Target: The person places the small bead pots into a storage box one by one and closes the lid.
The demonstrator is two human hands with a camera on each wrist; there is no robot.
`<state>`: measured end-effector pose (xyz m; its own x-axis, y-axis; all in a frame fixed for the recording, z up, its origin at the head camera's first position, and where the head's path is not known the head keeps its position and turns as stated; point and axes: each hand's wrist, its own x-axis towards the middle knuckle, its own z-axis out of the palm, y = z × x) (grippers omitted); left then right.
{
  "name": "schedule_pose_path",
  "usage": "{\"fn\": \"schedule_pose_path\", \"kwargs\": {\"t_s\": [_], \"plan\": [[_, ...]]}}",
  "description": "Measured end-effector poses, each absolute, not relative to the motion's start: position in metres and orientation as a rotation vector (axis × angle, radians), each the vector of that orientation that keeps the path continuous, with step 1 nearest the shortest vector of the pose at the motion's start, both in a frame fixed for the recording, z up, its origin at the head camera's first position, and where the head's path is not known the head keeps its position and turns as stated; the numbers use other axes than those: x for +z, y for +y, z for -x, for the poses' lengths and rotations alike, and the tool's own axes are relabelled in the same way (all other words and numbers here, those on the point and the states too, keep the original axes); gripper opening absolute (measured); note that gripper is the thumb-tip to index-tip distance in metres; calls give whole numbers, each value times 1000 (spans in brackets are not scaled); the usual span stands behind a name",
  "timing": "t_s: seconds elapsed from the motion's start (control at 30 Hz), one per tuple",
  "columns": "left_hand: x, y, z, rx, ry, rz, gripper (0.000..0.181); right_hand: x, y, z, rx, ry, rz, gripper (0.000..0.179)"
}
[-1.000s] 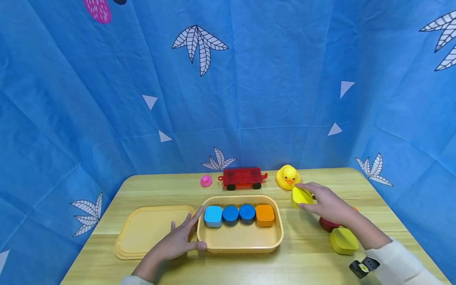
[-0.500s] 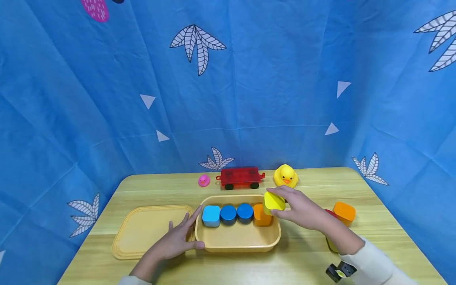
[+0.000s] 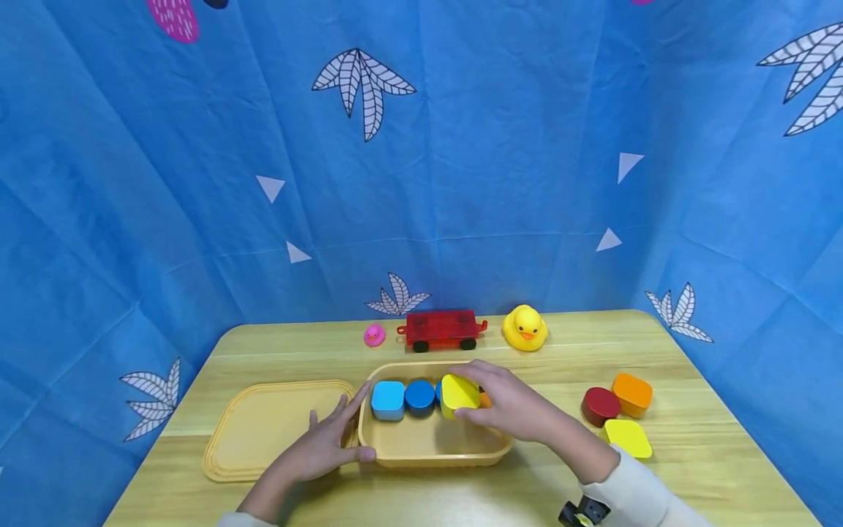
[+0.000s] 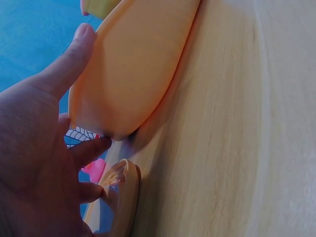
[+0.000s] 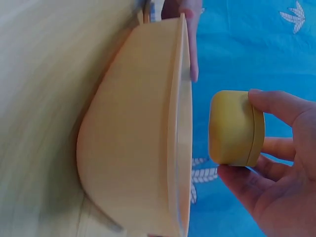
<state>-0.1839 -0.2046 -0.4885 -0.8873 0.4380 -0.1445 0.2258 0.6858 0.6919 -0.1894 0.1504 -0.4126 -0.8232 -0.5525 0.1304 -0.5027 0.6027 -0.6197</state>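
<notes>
A long beige box without its lid stands mid-table. Along its back half sit a light blue square tub, a dark blue round one and, partly hidden, another blue one and an orange one. My right hand grips a yellow square tub by its sides between thumb and fingers, held above the box rim. My left hand spans the box's left end with spread, fairly straight fingers; the thumb lies along the near wall and the other fingers reach round the end.
The beige lid lies flat left of the box. At the right are a dark red round tub, an orange tub and a yellow tub. Behind stand a pink duck, a red wagon and a yellow duck.
My right hand has carried the yellow tub leftward from beside the yellow duck to over the box's blue tubs. The left hand has stayed at the box.
</notes>
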Motion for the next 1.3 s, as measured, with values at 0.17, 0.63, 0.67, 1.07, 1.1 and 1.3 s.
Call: {"fn": "schedule_pose_path", "kwargs": {"t_s": [0.17, 0.63, 0.67, 1.07, 1.1, 1.3], "plan": [[-489, -204, 182, 1012, 2607, -518, 106, -417, 137, 186, -1044, 2729, 931, 63], [-492, -204, 184, 1001, 2628, -498, 105, -435, 103, 182, -923, 2682, 931, 63], [-491, -204, 184, 998, 2628, -496, 105, -436, 100, 182, -917, 2679, 931, 63], [-490, -205, 184, 1012, 2610, -519, 104, -452, 58, 186, -869, 2674, 899, 60], [-490, -206, 184, 1012, 2607, -519, 104, -453, 56, 186, -869, 2677, 908, 60], [-493, -207, 186, 1009, 2605, -518, 104, -460, 48, 190, -831, 2728, 973, 56]]}}
